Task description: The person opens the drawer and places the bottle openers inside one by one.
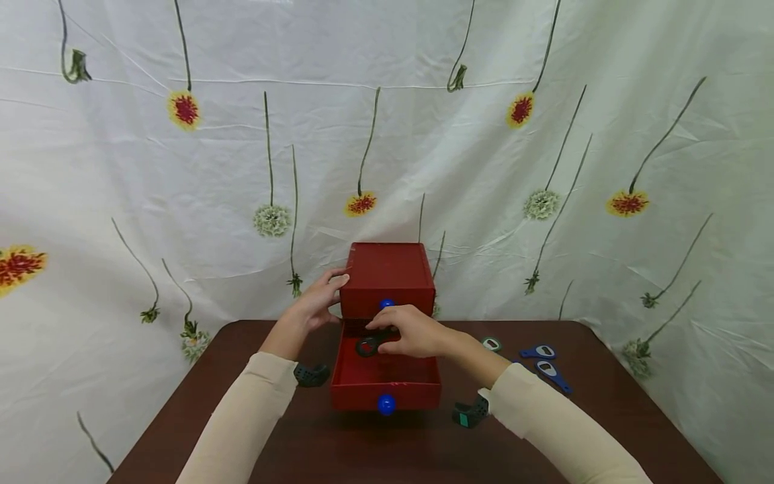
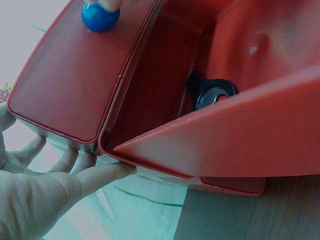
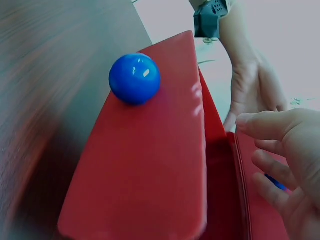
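Observation:
A small red cabinet (image 1: pixel 387 265) has two drawers with blue knobs. Its lower drawer (image 1: pixel 387 396) is pulled out, and a black bottle opener (image 2: pixel 212 92) lies inside. My left hand (image 1: pixel 314 302) rests against the cabinet's left side, fingers and thumb fairly straight along it in the left wrist view. Over the open drawer hovers my right hand (image 1: pixel 414 331), fingers loosely bent and spread apart, with nothing visible between them in the right wrist view. Its fingertips are near the upper drawer's knob (image 2: pixel 100 17); whether they touch it I cannot tell.
Right of the cabinet, two blue bottle openers (image 1: pixel 551 375) and a green-rimmed one (image 1: pixel 491 344) lie on the dark wooden table (image 1: pixel 290 437). Behind the table hangs a white flowered cloth (image 1: pixel 459 168).

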### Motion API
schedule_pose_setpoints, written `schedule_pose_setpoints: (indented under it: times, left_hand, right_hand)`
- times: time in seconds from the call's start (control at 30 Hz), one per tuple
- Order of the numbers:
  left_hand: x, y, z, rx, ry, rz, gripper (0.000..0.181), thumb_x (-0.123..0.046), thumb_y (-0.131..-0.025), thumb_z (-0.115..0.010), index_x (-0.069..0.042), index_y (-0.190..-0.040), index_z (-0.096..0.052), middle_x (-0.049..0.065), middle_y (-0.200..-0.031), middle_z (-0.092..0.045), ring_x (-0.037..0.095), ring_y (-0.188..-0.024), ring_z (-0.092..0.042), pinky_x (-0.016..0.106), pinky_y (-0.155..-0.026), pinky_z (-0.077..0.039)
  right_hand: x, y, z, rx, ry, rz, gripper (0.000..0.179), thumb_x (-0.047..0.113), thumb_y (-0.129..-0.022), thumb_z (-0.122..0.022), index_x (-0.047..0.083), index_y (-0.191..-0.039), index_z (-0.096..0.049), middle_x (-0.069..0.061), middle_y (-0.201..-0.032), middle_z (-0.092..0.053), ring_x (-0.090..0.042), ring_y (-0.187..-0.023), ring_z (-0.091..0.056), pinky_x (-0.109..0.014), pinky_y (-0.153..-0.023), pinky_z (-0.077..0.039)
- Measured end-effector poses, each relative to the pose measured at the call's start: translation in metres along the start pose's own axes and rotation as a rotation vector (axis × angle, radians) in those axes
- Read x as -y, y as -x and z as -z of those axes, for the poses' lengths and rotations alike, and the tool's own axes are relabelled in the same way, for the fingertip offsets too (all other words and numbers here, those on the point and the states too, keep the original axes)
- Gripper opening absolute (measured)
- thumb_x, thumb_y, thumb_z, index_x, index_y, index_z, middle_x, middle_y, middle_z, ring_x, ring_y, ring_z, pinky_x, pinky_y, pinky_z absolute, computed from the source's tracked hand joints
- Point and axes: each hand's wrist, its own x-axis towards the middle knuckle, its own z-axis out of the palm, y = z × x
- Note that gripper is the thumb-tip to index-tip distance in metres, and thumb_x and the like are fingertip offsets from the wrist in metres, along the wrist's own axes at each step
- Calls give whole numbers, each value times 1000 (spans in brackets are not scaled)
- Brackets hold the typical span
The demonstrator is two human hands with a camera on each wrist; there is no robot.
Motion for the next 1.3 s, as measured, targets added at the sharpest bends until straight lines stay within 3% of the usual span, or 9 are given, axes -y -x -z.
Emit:
schedule_pose_setpoints:
  times: [0.53,0.77,1.3]
  left_hand:
    - [-3,0,-2,11,5,1,57,-33,-113,-47,-16,-162,-24,20,-163,-27,42,-149,-26,82,-97,-31]
    - [-1,-1,-2,13,9,3,56,-33,-113,-46,-16,-161,-24,19,-164,-24,42,-149,-26,82,-99,-29]
    - [-1,0,-3,-2,5,3,56,-33,-113,-46,-16,-161,-25,19,-163,-27,43,-148,-29,83,-99,-28]
  right_hand:
    - [-13,39,26,-41,-28,-57,38,16,-97,-77,2,-131,-69,-12,-127,-67,-29,-114,-63,-45,-92,-55]
    - [-23,60,35,-68,-18,-85,38,13,-96,-76,0,-131,-68,-11,-125,-67,-30,-113,-63,-40,-91,-53]
    - [-54,105,43,-127,-27,-230,38,12,-96,-76,-1,-131,-68,-11,-125,-68,-30,-113,-62,-47,-94,-53]
